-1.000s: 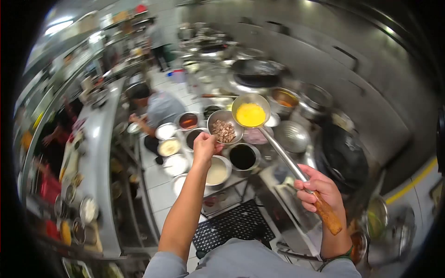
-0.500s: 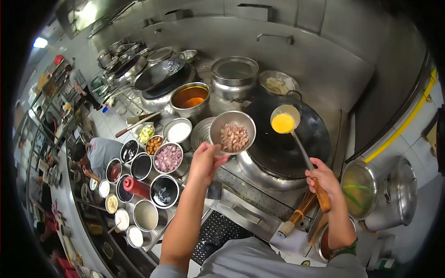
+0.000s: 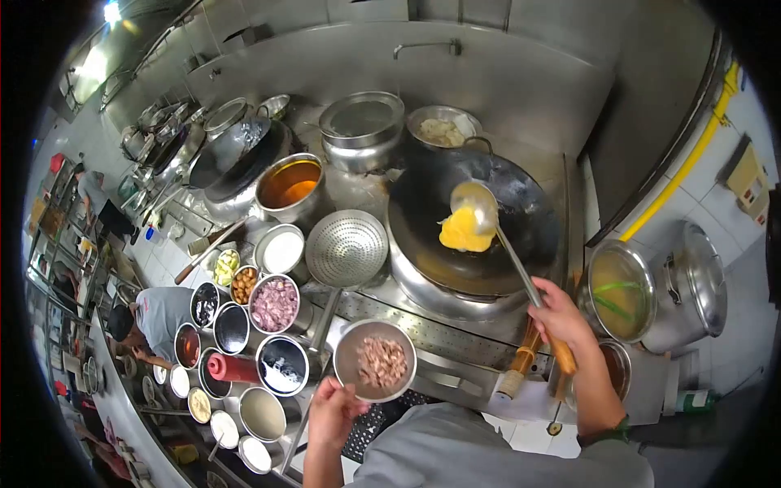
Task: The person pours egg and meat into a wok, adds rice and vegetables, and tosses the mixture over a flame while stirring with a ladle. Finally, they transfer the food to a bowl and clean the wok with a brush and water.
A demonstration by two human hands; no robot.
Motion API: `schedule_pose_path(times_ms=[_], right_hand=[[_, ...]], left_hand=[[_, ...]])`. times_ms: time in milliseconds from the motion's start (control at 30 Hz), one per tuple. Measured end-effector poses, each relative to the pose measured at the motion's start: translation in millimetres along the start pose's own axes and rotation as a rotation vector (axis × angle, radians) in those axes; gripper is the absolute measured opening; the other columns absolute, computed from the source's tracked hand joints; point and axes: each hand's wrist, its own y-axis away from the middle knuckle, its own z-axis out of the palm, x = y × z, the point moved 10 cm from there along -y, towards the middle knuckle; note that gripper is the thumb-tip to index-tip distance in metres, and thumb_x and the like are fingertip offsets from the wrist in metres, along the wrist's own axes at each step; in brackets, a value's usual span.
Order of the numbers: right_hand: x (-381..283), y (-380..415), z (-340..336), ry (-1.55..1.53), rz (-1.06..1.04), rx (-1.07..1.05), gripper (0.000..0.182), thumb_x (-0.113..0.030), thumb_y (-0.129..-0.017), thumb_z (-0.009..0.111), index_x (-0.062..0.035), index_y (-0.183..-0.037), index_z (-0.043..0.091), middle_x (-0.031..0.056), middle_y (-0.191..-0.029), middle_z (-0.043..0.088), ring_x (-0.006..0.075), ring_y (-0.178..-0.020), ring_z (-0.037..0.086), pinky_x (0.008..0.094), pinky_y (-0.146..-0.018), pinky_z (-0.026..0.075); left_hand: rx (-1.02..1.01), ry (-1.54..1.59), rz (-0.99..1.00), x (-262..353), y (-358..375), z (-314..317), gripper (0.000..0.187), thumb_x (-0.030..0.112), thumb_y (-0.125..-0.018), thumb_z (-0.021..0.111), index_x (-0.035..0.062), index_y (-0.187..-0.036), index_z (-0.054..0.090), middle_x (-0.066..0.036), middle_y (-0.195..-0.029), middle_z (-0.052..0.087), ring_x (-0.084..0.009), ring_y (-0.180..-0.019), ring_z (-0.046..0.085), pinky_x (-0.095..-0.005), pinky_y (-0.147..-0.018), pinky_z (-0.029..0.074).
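My left hand (image 3: 332, 411) grips the rim of a steel bowl (image 3: 348, 346) with small pinkish-brown diced meat (image 3: 381, 362) inside. The bowl is in front of the stove, near my body. My right hand (image 3: 561, 312) is closed around the wooden handle of a ladle (image 3: 516, 263). The ladle's head is tipped over the black wok (image 3: 521, 195). Yellow liquid, looking like beaten egg (image 3: 462, 231), spills from it and spreads on the wok's left inner side.
A perforated strainer (image 3: 347, 248) lies left of the wok, beside a pot of orange oil (image 3: 290, 184). Several seasoning pots surround a red squeeze bottle (image 3: 233, 368). A pot with green stalks (image 3: 620, 301) stands right; a bamboo brush (image 3: 518, 363) lies in front. Another person (image 3: 159, 321) works at left.
My left hand has brought the meat bowl down toward my body, uncovering the strainer. The ladle has tipped, and its yellow liquid now pours into the wok. The view has shifted too.
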Motion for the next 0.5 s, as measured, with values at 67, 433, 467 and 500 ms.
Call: schedule_pose_path(times_ms=[67,433,467,500], right_hand=[[-4,30,3,0.048,0.057,0.074,0.065,0.002,-0.086,0.056,-0.0065,-0.146,0.033,0.0034,-0.076,0.053,0.0106,-0.053,0.051,0.0264,-0.044,0.045],[-19,18,43,0.152,-0.059,0.13,0.071,0.003,-0.081,0.057,-0.0036,-0.147,0.034,0.0054,-0.069,0.054,0.014,-0.049,0.051,0.0306,-0.044,0.044],[-14,14,39,0.213,-0.082,0.178,0.071,0.003,-0.08,0.057,-0.0039,-0.147,0.034,0.0053,-0.068,0.054,0.0141,-0.049,0.051,0.0308,-0.044,0.044],[-10,0,44,0.187,-0.08,0.2,0.072,0.001,-0.079,0.058,-0.0056,-0.147,0.034,0.0066,-0.074,0.056,0.0143,-0.05,0.051,0.0312,-0.045,0.044]], left_hand=[[0.044,-0.051,-0.018,2,12,-26,0.013,0.0,-0.091,0.057,0.0069,-0.085,0.049,-0.008,-0.076,0.064,-0.02,-0.061,0.069,-0.0296,-0.053,0.06],[-0.042,0.003,-0.06,6,22,-81,0.012,0.001,-0.091,0.057,0.0074,-0.084,0.051,-0.008,-0.073,0.064,-0.02,-0.061,0.068,-0.0311,-0.055,0.06],[-0.042,-0.007,-0.079,4,25,-82,0.012,0.0,-0.091,0.057,0.0081,-0.083,0.052,-0.007,-0.071,0.062,-0.0195,-0.061,0.068,-0.0313,-0.054,0.059],[-0.032,-0.026,-0.095,2,24,-83,0.013,0.0,-0.091,0.058,0.0083,-0.082,0.052,-0.006,-0.071,0.062,-0.019,-0.06,0.067,-0.0318,-0.054,0.059]])
